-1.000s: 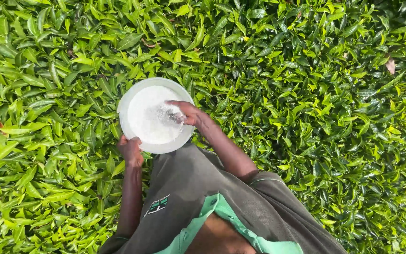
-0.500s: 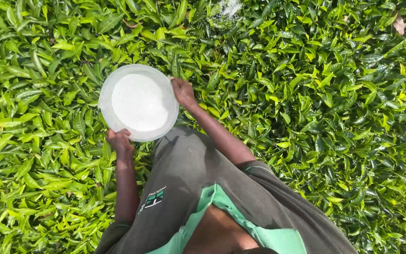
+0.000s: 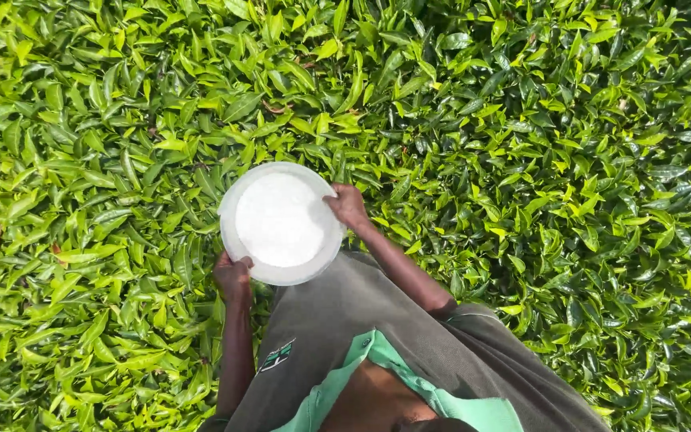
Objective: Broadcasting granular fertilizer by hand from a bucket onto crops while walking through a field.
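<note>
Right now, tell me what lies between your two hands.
In the head view, the white bowl of white grains spans it: left hand grips its near rim, right hand its far side.

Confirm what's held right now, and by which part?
A round white basin of white granules, held by its rim: left hand at the near-left edge, right hand at the right edge, over green leafy bushes.

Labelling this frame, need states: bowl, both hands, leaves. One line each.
white bowl: upright, held level over the bushes, filled with white granular stuff.
left hand: gripping the bowl's near rim from below.
right hand: closed on the bowl's right rim, not inside the bowl.
green leaves: dense, glossy, attached to the bushes.
grey garment: worn, with a green-edged neckline open at the chest.
</note>
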